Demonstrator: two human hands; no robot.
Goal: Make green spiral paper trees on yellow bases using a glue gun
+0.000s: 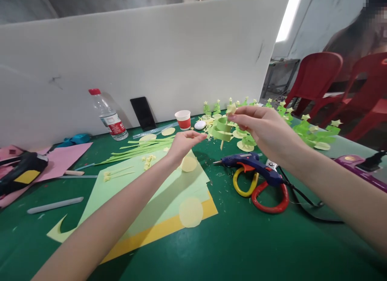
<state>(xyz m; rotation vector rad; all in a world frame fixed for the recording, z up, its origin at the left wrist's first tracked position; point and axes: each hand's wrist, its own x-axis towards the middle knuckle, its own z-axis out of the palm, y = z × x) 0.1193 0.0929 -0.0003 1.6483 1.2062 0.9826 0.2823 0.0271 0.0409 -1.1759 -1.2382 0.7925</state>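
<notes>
My right hand (256,121) pinches a small paper tree near its top, holding it above the table. The paper tree (221,130) is a green spiral strip around a thin stick, with a pale yellow star (231,108) at the top. Left of it is my left hand (186,143), its thumb and fingertips drawn together and apart from the spiral. Whatever those fingertips hold, if anything, is too small to make out. Below the tree lies a blue glue gun (254,164), on top of scissors (270,197) with red and yellow handles.
Finished paper trees (305,130) stand at the back right. Green sheets (163,192) carry pale paper circles (191,212) and small stars. Green strips (136,152) lie behind. A water bottle (111,119), phone (143,113) and paper cup (183,120) stand along the white board (151,55).
</notes>
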